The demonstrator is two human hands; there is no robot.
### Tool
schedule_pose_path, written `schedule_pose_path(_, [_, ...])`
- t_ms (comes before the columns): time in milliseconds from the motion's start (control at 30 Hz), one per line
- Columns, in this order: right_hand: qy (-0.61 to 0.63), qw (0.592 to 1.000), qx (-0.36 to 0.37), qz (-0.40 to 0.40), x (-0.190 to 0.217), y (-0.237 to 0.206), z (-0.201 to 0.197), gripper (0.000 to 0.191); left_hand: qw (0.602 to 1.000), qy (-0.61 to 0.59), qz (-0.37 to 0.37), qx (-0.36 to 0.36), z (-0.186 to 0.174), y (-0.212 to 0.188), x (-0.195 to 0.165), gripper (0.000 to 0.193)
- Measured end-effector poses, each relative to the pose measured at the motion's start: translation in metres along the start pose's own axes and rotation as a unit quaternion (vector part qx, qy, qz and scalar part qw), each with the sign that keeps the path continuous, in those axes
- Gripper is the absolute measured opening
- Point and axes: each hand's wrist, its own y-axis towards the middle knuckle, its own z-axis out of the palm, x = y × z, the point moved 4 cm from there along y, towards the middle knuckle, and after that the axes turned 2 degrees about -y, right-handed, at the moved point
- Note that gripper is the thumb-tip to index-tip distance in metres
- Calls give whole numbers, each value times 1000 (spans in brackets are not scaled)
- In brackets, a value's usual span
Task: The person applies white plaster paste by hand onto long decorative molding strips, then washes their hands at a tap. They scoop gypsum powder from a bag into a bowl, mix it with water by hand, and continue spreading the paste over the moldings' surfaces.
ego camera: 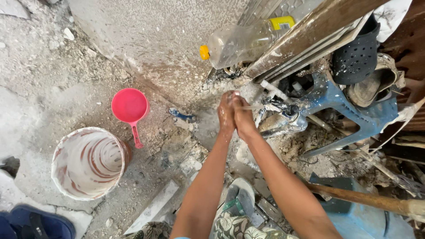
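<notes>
Rubble-strewn concrete floor [44, 88] against a rough wall [155, 35].
Left hand [226, 116] and right hand [242, 117] pressed palm to palm, fingers straight, holding nothing, pointing at the wall.

Both forearms enter from the six o'clock edge and converge toward twelve o'clock, bare to the elbow. The left hand [226, 113] and right hand [243, 116] meet palm to palm just above centre, pressed flat together with fingers [233, 96] extended toward twelve o'clock. The left forearm rises from about seven o'clock, nearly straight; the right runs in from about five o'clock at a steeper slant. Wrists lie close together, slightly flexed. Both hands look wet and pale-smeared; nothing is gripped.
</notes>
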Motion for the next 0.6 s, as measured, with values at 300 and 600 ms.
schedule_pose_path(300, [-36,999,33,3,-3,-8,21,26,981,-117,141,62,-25,-11,18,28])
schedule_pose_path(600, [68,996,63,12,2,-5,24,36,999,48,-15,11,-22,-9,2,26])
